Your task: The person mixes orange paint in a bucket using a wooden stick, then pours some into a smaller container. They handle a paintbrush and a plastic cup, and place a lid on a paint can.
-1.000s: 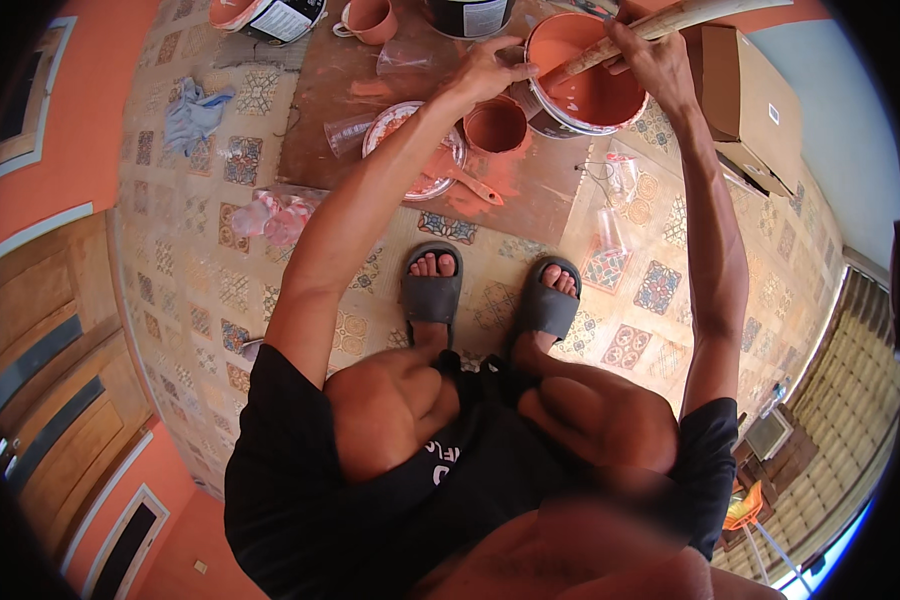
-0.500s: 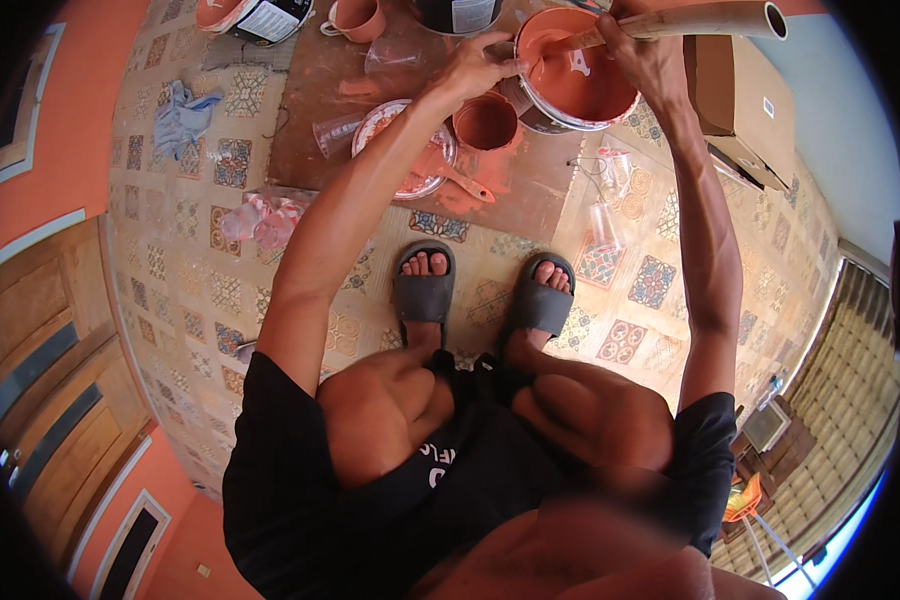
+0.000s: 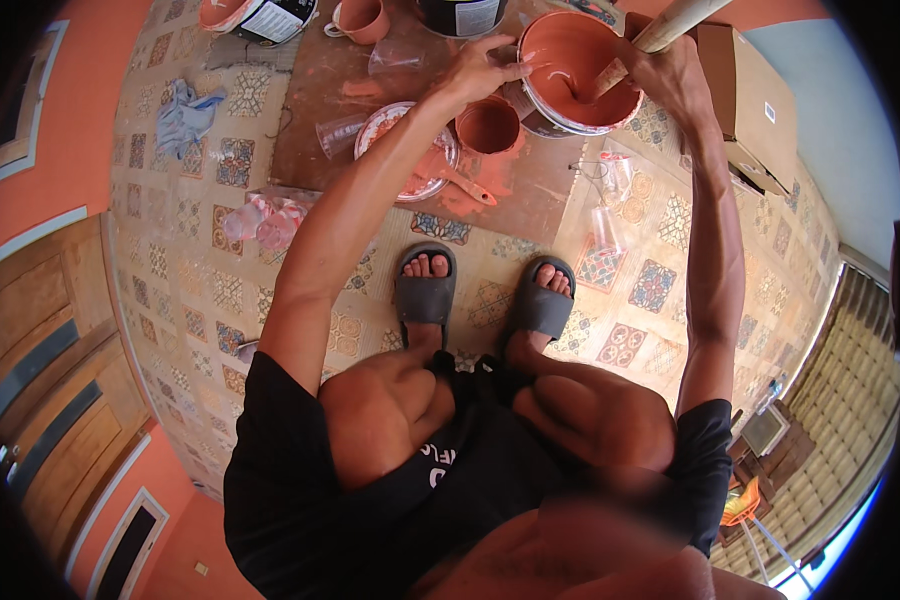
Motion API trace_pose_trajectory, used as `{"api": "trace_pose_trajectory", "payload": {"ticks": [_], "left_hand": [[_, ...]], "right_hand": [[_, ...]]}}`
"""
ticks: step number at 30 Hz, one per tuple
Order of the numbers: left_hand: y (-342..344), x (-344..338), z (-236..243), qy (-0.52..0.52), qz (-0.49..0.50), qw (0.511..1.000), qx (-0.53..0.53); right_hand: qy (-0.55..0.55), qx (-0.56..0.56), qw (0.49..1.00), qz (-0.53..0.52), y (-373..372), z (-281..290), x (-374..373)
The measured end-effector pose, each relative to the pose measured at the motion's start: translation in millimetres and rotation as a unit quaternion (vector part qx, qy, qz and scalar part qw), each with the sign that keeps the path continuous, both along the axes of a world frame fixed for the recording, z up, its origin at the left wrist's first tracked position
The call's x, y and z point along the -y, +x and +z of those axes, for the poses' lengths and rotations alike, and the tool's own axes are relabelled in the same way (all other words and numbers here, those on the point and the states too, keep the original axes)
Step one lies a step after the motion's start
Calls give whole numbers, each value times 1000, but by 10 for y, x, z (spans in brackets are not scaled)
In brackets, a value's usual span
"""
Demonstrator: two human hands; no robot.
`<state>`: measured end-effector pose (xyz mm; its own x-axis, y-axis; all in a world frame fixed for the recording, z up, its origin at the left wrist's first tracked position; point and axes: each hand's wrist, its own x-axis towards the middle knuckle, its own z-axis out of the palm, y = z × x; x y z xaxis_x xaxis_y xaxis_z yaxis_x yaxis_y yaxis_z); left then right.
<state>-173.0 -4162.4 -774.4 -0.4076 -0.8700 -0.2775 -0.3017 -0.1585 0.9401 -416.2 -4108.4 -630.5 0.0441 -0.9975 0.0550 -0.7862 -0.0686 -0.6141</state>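
My right hand [image 3: 670, 70] is closed round a long pale stick [image 3: 660, 35], whose lower end dips into orange paint in a white-rimmed bucket [image 3: 560, 90]. My left hand [image 3: 480, 70] grips the bucket's left rim, thumb and fingers at its edge. Just below it stands a small paint-filled or paint-coated pot [image 3: 488, 125]; I cannot tell which. A paint-smeared white lid [image 3: 380, 125] with an orange-stained brush [image 3: 475, 192] lies under my left forearm, beside a clear plastic cup [image 3: 340, 132].
A stained brown board [image 3: 300, 165] lies on patterned flooring, holding a mug [image 3: 360, 20] and black buckets [image 3: 458, 14]. A cardboard box [image 3: 750, 115] is at the right, a blue cloth [image 3: 185, 115] at the left, pink-stained plastic [image 3: 270, 220] near my left forearm.
The stick's lower end has moved from the bucket's left side toward the right, and the stick now stands more steeply. My right hand has shifted slightly right; my left stays at the rim.
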Motion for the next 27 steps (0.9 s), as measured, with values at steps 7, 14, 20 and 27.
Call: {"api": "trace_pose_trajectory", "payload": {"ticks": [7, 14, 20, 27], "left_hand": [[8, 7, 1, -2, -3, 1000, -17], [-7, 19, -36, 5, 2, 1000, -19], [-3, 30, -104, -20, 0, 1000, 9], [-8, 59, -205, 19, 0, 999, -37]], "right_hand": [[-86, 125, 988, -34, 47, -76, 32], [40, 102, 992, -61, -45, 16, -51], [-33, 15, 996, -79, -36, 25, -65], [-11, 159, 983, -94, -4, 23, -110]]}}
